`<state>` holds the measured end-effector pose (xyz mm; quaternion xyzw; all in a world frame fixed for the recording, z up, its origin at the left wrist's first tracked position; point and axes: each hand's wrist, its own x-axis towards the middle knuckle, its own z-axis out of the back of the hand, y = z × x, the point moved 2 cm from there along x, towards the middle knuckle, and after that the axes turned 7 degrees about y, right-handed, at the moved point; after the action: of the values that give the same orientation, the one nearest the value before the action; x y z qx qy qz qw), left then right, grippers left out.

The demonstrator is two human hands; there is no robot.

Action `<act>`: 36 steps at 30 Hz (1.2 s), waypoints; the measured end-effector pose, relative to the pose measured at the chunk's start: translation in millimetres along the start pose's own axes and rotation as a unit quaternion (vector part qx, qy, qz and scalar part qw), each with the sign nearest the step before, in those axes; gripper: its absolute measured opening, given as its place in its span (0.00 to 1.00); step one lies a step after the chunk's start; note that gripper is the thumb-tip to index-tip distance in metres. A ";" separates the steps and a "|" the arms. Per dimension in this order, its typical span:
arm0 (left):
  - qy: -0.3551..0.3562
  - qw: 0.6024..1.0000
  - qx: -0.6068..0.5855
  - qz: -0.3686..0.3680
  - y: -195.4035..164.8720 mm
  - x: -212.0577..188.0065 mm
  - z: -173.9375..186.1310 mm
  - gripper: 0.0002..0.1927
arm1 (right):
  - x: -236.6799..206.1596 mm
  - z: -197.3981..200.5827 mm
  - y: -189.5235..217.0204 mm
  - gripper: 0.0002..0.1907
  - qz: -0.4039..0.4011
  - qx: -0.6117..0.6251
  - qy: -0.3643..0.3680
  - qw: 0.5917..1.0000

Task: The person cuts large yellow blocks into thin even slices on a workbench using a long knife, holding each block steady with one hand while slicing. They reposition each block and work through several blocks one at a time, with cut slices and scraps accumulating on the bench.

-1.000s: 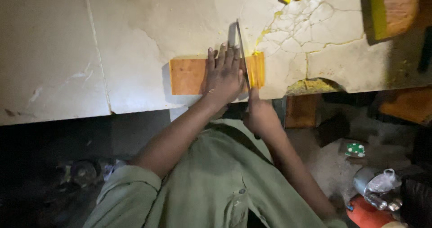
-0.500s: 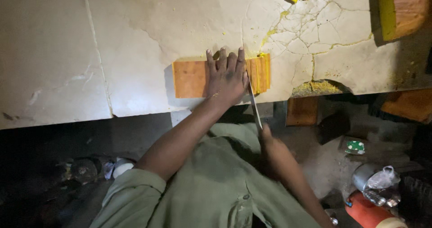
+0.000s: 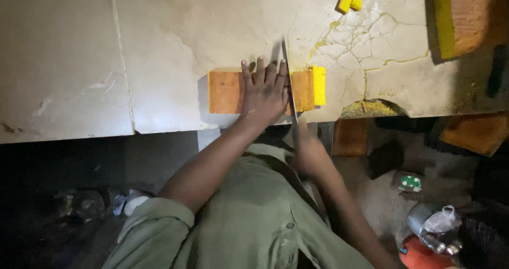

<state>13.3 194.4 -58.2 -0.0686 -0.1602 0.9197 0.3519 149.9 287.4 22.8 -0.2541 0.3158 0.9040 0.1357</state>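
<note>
Since half a second ago the long thin metal blade [image 3: 289,83] has gone forward again across the block, its tip now past the block's far edge, where earlier it was drawn back toward the person's chest.

The flat orange rectangular block with a yellow end [image 3: 228,92] lies at the near edge of the cracked pale stone worktop [image 3: 159,46], roughly midway along it. Its top is a dull orange; its right end is bright yellow, and the blade crosses it just left of that yellow part, standing on edge.

The left hand [image 3: 265,91] lies flat on the block, fingers spread and straight, palm pressing down, its fingertips reaching the far edge and its side touching the blade. The right hand [image 3: 307,152] is below the worktop's near edge, clenched round the blade's near end; the handle itself is hidden in shadow.
</note>
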 end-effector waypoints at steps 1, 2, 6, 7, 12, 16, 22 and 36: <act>0.003 1.000 0.002 0.000 0.6 0.3 -0.7 0.36 | -27.1 -8.4 -11.0 0.50 -0.014 0.008 0.050 0.999; 0.006 1.000 0.004 -0.002 1.4 -0.2 -1.6 0.36 | -52.4 -19.7 -25.3 0.54 -0.028 0.017 0.098 0.995; 0.014 0.999 0.049 -0.004 2.0 3.4 -8.6 0.36 | -66.3 -70.6 -89.5 0.43 -0.030 -0.063 0.096 0.993; 0.007 0.999 0.035 -0.004 1.8 3.3 -9.8 0.35 | -52.7 -81.8 -98.4 0.45 -0.006 -0.080 0.074 0.994; -0.020 1.000 0.016 -0.009 4.1 -1.4 -7.6 0.37 | 38.7 -72.4 -85.2 0.39 -0.001 -0.036 0.018 0.999; -0.034 0.998 0.047 -0.014 7.7 -4.0 2.0 0.35 | 77.0 -10.8 -27.2 0.33 -0.061 0.022 0.034 0.997; -0.015 1.000 0.012 0.001 9.9 -4.8 8.5 0.35 | -13.7 -9.6 -4.4 0.46 -0.042 -0.008 0.077 0.996; -0.045 0.999 0.027 -0.016 16.8 -7.3 3.4 0.39 | 74.3 -37.0 -52.4 0.42 -0.033 0.000 0.026 0.999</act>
<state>7.4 176.9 -60.6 -0.0151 -0.1524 0.9200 0.3607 123.1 310.1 -68.8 -0.2874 0.3105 0.8923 0.1571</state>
